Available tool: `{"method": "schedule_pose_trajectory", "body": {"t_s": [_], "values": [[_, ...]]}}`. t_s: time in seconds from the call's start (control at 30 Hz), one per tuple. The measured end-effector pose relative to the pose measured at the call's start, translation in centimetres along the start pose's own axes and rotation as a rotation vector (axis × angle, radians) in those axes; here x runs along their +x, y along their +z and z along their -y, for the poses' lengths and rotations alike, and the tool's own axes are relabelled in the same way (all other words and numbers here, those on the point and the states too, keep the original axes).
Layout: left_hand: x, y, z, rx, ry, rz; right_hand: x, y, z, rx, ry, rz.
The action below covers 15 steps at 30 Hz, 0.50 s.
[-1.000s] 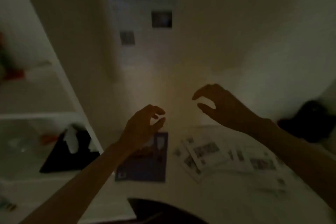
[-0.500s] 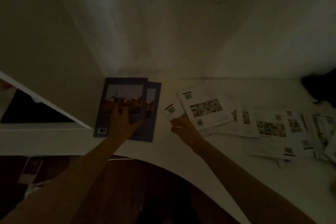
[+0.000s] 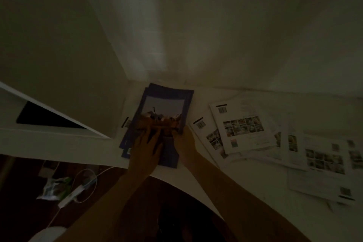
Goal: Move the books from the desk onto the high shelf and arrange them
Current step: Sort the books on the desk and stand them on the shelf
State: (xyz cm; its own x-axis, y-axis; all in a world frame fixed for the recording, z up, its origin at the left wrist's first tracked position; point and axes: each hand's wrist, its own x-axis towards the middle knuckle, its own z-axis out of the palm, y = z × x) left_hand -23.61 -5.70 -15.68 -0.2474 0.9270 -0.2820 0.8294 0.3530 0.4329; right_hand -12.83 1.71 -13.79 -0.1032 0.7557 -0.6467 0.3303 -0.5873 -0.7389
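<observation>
Dim light falls on a white desk [image 3: 245, 192] with a curved front edge, set against a pale wall. Nearest, below the edge on the dark floor at the left, lie a crumpled green-and-white packet [image 3: 54, 188] and a white adapter with its cable [image 3: 75, 192]. Both bare forearms reach up over the edge. On the desk's left part lies a stack of purple books [image 3: 165, 104], edges uneven. The left hand [image 3: 145, 153] rests flat on the top cover, fingers spread and fairly straight. The right hand [image 3: 185, 143] pinches the stack's right edge, thumb on top. Just right of it white booklets [image 3: 243, 124] with photo grids and barcodes lie fanned and overlapping, some blurred. A white shelf unit [image 3: 59, 137] stands left of the stack.
</observation>
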Motion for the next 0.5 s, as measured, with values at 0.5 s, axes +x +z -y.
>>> {"method": "schedule_pose_trajectory", "body": {"t_s": [0.5], "values": [[0.8,-9.4,-14.4,-1.234,-0.175,0.115,-10.5,-9.4,6.0,-0.246,-0.535,0.109]]}}
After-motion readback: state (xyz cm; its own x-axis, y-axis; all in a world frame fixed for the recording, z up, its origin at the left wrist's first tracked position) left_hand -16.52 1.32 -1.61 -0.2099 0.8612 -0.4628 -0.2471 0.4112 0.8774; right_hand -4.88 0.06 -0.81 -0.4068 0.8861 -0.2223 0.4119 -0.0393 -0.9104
